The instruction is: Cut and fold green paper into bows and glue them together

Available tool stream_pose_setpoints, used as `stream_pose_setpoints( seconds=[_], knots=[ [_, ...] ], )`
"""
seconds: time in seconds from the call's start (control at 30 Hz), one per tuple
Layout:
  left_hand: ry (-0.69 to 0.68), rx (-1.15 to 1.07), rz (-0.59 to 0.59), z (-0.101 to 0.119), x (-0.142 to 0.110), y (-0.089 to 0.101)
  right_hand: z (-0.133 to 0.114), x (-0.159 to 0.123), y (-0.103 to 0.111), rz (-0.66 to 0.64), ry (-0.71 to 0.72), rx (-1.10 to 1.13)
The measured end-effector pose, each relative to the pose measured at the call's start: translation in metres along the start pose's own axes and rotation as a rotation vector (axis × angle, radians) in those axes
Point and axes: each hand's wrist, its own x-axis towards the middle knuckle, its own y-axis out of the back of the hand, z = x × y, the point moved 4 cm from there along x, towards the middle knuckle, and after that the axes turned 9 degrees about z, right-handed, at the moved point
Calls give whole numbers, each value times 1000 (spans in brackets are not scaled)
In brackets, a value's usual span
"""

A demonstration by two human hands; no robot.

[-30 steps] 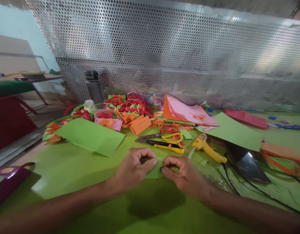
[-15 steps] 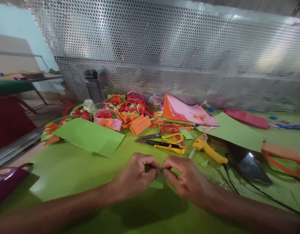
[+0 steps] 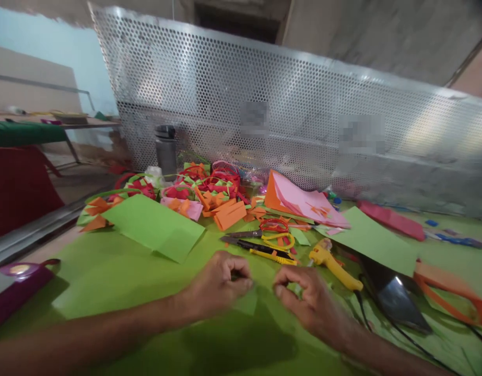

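Both hands have drawn apart since half a second ago, when their fingertips met over the paper, and the view has tilted, showing more wall above the panel. Now a small green paper piece (image 3: 247, 303) sits at the lower centre of the frame, pinched between the thumb and fingers of the left hand (image 3: 223, 282). To its right, just apart from it, is the right hand (image 3: 309, 297), thumb and fingertips curled close together; I cannot tell whether they grip anything.

Just beyond the hands lie a yellow-handled cutter (image 3: 274, 256) and scissors (image 3: 278, 240). Right of centre rests a yellow glue gun (image 3: 334, 265), with a dark phone-like slab (image 3: 401, 300) near it, partly covered by a green sheet (image 3: 377, 237). Another green sheet (image 3: 154, 227) lies left of centre, before a crowded heap of paper baskets (image 3: 217, 185). Pink sheets (image 3: 303, 201) stand next to that heap, and a grey bottle (image 3: 166, 154) behind it.

All this is on a glossy green bench (image 3: 131, 277). Behind rises a perforated metal panel (image 3: 209, 78); a pale blue wall (image 3: 37, 39) fills the upper left.
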Motion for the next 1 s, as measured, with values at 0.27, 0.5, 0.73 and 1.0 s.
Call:
stream_pose_setpoints(
  seconds=[0.27,0.5,0.73,1.0],
  knots=[
    [-34,-29,26,20,23,25,-9,36,17,-46,4,104],
    [-128,48,38,32,37,29,-15,46,9,46,7,104],
    [-150,72,39,26,32,19,-9,41,1,72,55,33],
    [-232,86,63,15,27,8,-1,39,-8,19,161,-77]
  ],
)
